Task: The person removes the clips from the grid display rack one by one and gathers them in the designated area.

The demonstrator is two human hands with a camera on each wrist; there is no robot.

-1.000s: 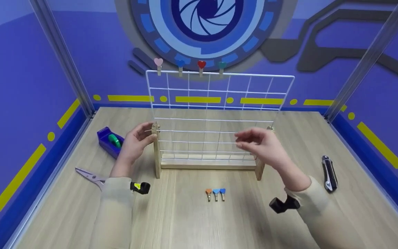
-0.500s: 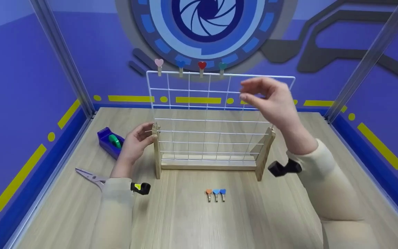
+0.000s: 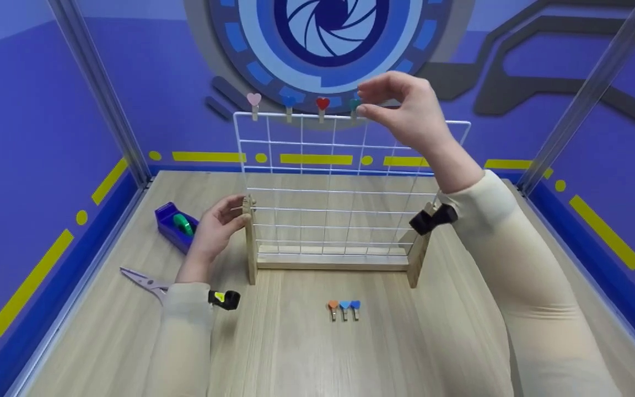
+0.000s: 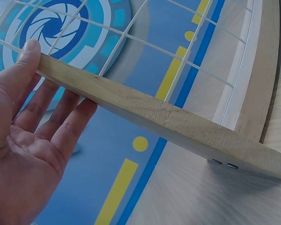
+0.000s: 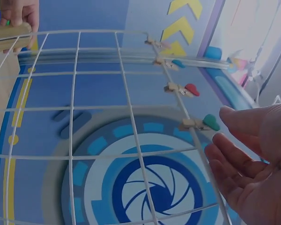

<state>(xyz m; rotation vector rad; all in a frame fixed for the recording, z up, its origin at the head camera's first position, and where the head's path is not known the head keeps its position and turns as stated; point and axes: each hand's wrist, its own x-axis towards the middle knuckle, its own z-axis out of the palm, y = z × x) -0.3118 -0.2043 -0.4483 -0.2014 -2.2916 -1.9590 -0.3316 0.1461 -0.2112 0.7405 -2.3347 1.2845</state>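
A white wire grid rack (image 3: 328,191) stands upright in a wooden stand (image 3: 331,265). Along its top wire sit a pink (image 3: 254,100), a blue (image 3: 289,101), a red (image 3: 323,104) and a green heart clothespin (image 5: 210,123). With thumb on one side and fingers on the other, my left hand (image 3: 211,237) grips the stand's left wooden upright (image 4: 131,101). My right hand (image 3: 414,113) is beside the green clothespin, thumb and fingers apart around its heart end, nothing held between them. In the right wrist view a small space shows between thumb tip and heart.
Three more heart clothespins, orange (image 3: 333,306), light blue (image 3: 344,306) and dark blue (image 3: 355,306), lie on the table before the stand. To the left are a purple tape dispenser (image 3: 166,216) and scissors (image 3: 144,281). A utility knife (image 3: 526,278) lies at right.
My right hand has risen from the rack's lower right part, then moved left to the green clothespin at the top wire. The left hand has stayed on the upright.
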